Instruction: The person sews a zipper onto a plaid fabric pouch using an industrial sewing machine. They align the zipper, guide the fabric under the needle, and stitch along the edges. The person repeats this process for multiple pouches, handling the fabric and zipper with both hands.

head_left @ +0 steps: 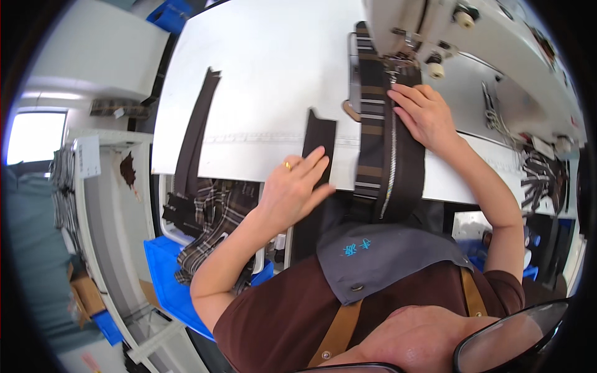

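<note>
A long metal zipper (392, 155) on dark tape lies along a striped dark fabric panel (371, 130), its upper end under the sewing machine's presser foot (401, 61). My right hand (425, 117) is closed on the zipper just below the foot, fingertips at its teeth. To the left, my left hand (297, 188) has its fingers stretched out, resting on a dark fabric strip (320, 132). Its thumb is held apart, and the hand covers part of that strip. The strip's lower end runs over the table edge towards my lap.
Another folded dark strip (198, 137) lies on the white table (261, 74) and hangs over its front edge. Below are plaid fabric pieces (221, 214) and a blue bin (163, 267). The sewing machine (497, 50) fills the upper right. Metal scissors or tweezers (490, 105) lie on its right.
</note>
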`<state>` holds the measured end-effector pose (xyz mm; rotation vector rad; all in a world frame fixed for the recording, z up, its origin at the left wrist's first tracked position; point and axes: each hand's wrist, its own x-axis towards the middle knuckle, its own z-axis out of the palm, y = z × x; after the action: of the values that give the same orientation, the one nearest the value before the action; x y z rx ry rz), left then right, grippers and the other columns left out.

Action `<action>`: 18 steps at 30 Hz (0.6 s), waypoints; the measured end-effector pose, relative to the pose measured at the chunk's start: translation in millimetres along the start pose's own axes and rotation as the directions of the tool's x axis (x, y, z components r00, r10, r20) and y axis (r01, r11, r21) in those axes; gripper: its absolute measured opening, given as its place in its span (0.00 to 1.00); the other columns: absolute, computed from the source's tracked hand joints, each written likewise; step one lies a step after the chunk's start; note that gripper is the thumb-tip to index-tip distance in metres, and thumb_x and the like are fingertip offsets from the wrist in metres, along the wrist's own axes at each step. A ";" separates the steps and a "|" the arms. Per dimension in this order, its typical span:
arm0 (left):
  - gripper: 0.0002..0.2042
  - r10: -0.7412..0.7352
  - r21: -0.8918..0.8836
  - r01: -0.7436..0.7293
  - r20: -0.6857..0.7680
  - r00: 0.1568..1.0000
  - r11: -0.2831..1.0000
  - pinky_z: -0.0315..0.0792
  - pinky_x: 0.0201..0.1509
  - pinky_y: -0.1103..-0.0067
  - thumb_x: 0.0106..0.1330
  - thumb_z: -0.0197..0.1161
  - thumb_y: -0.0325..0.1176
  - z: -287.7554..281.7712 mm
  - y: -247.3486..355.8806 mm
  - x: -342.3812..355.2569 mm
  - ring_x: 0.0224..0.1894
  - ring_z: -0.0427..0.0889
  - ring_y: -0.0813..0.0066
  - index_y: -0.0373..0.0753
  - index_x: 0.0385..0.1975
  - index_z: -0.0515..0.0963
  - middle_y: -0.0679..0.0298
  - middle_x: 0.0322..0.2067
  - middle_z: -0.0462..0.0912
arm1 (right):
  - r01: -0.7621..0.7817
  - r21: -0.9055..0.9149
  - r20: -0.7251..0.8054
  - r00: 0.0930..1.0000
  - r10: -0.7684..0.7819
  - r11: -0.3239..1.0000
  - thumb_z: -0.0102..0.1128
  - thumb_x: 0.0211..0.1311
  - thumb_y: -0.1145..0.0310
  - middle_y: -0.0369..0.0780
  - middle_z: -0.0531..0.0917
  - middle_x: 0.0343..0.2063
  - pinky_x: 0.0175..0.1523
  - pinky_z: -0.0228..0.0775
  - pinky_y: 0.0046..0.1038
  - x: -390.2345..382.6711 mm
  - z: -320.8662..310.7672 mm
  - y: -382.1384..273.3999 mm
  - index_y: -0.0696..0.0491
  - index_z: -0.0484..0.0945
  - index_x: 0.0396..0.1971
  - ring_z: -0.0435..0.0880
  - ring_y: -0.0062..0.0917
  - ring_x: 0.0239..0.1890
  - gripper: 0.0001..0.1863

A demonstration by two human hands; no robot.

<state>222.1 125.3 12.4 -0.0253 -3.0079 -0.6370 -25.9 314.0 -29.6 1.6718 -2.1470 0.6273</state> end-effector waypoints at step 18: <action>0.22 0.380 0.111 -0.364 -0.228 0.896 0.925 0.62 0.60 0.62 0.56 0.52 0.26 20.4 -8.0 116.6 0.58 0.72 0.65 0.39 0.54 0.72 0.61 0.55 0.74 | -0.025 -0.031 -0.075 0.997 0.023 0.999 0.62 0.52 0.65 0.33 0.80 0.42 0.41 0.70 0.28 -4.1 3.8 2.2 0.53 0.79 0.37 0.74 0.26 0.39 0.13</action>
<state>104.2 126.5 -1.4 -0.4721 -2.6723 -0.4607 -27.0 315.7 -35.2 1.5829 -2.1165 0.6480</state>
